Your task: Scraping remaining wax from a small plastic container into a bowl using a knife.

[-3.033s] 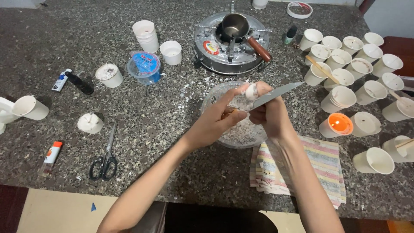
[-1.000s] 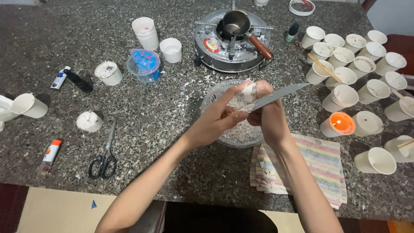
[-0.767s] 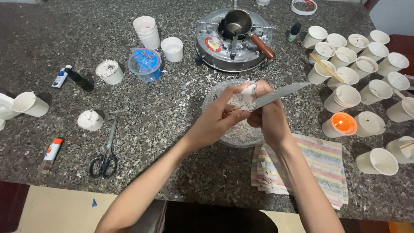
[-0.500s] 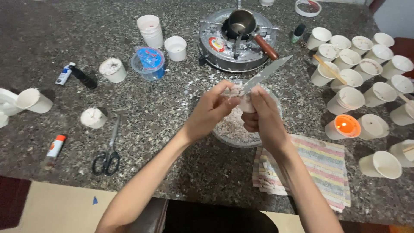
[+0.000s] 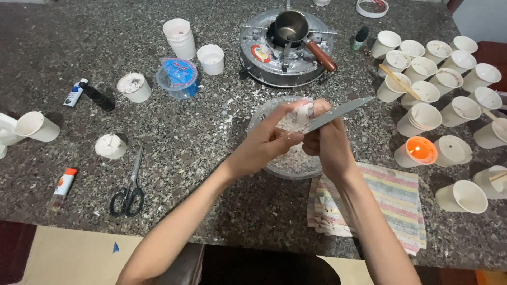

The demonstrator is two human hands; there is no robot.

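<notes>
- The left hand pinches a small white lump of wax by its fingertips, over the glass bowl of white shavings in the middle of the counter.
- The right hand is clenched around the handle of a knife, whose grey blade angles up and to the right, its edge against the lump.
- The lump looks light, brittle and a little greasy; it seems likely to crumble or slip under the blade, so a grip at its ends, clear of the edge, seems safest.
- The knife handle is hidden inside the fist, and fingers cover much of the lump, so its full shape is hard to tell.
- Around the bowl: a striped cloth, a lit candle cup, rows of white paper cups, a small pot on a burner and scissors.
- The cups at the right edge are partly cut off.
</notes>
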